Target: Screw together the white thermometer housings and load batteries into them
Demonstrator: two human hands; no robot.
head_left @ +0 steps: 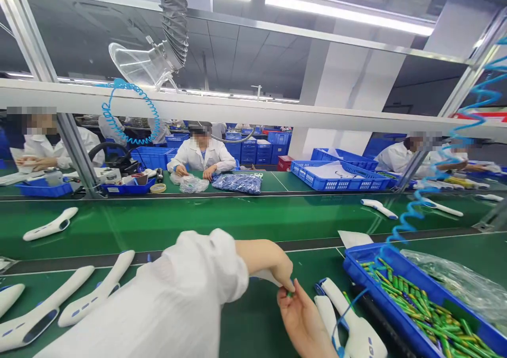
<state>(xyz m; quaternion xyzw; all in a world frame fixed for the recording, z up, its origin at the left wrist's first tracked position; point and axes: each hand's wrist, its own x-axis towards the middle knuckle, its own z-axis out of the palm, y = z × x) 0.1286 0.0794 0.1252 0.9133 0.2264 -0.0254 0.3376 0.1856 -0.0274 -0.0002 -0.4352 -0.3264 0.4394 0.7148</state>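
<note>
My left hand (279, 267) reaches across from the left, wrist sharply bent, fingers curled down at a white handheld device (266, 277). Most of that device is hidden behind my forearm and hand. Just below, my right hand (299, 313) is turned palm up, its fingertips pinched on a small green battery (290, 294). The two hands meet at the fingertips. Beside my right hand lie two more white devices (358, 329) with blue parts. A blue cord (348, 308) runs from my right wrist.
A blue bin (356, 257) of green batteries (420, 305) stands at right beside a clear plastic bag (455, 273). More white devices (95, 294) lie at left and on the green conveyor belt (222, 215). A coiled blue hose (415, 210) hangs at right. Co-workers sit across.
</note>
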